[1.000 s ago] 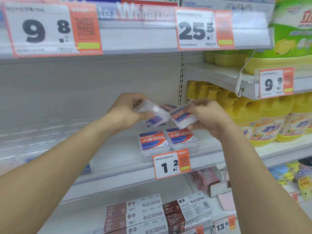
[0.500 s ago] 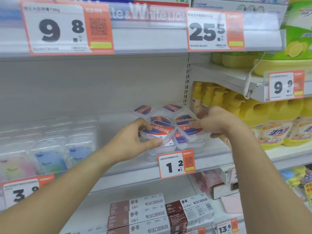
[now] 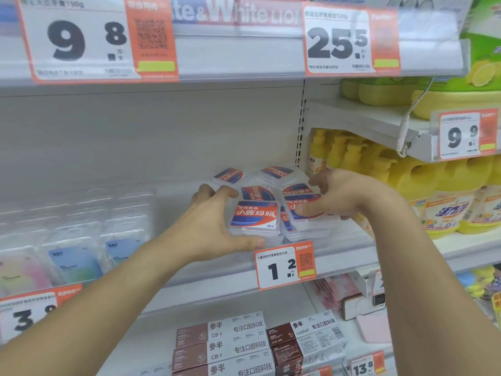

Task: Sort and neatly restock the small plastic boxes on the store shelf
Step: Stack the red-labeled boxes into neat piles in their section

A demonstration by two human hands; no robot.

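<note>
Small plastic boxes (image 3: 254, 217) with red-and-blue labels sit clustered on the white shelf (image 3: 352, 248), just behind the 1.2 price tag (image 3: 284, 264), between the person's two hands. Nearest the edge is a front stack whose top label faces up and reads squarely; the left hand (image 3: 214, 226) cups its left side, thumb along the front lower corner and fingers curled round the back, so it has hold of that stack. To its right a second stack lies skewed, its label turned partly sideways; the right hand (image 3: 333, 196) hovers over it with fingers spread and loosely bent, fingertips touching the top box, gripping nothing I can make out. Further back, more boxes lie at odd angles. Squaring up looks like the next job, and the right hand is closest to the crooked stack.
</note>
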